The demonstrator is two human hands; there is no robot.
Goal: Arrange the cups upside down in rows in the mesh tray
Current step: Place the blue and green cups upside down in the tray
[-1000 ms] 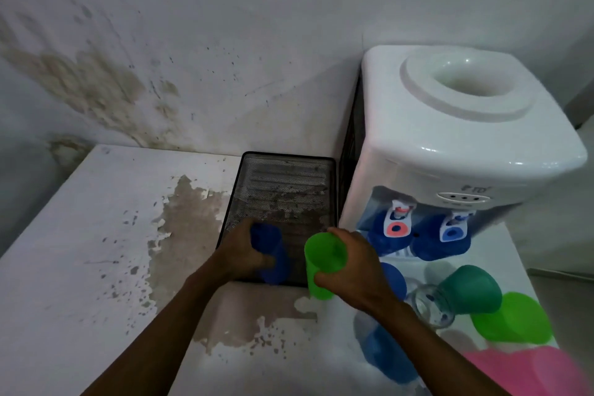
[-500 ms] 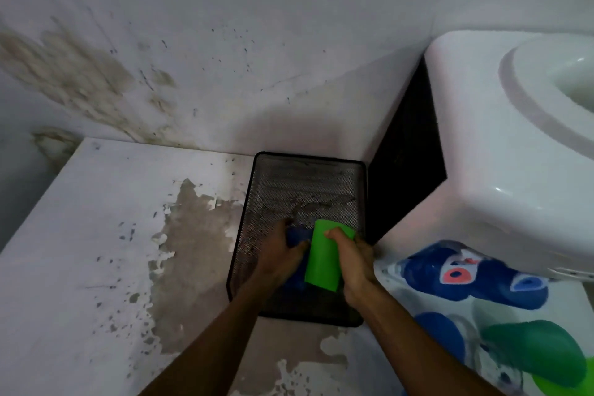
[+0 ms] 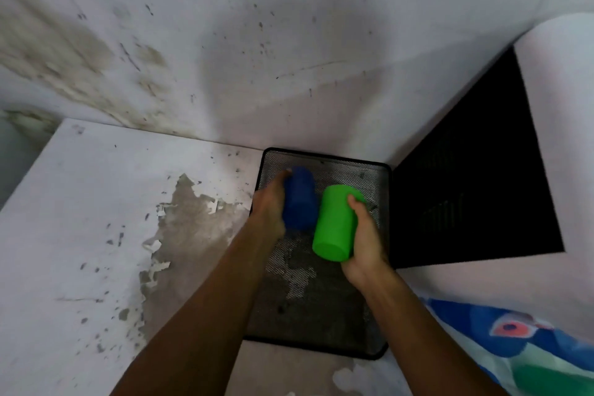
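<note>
A black mesh tray [image 3: 382, 270] lies on the table against the wall. My left hand [image 3: 268, 207] grips a dark blue cup [image 3: 299, 198] over the tray's far left part. My right hand [image 3: 364, 239] grips a bright green cup [image 3: 334, 222] beside it, over the tray's far right part. Both cups are tipped with their closed bases toward me; I cannot tell whether they touch the mesh. The tray holds nothing else that I can see.
A white water dispenser [image 3: 565, 145] with a black side grille [image 3: 472, 183] stands right of the tray. More blue and green cups [image 3: 546, 373] show blurred at the bottom right. The white table [image 3: 96, 235] with peeled patches stretches left; a stained wall rises behind.
Both hands have carried their cups from the tray's near edge toward its far end, and the view has swung closer over the tray.
</note>
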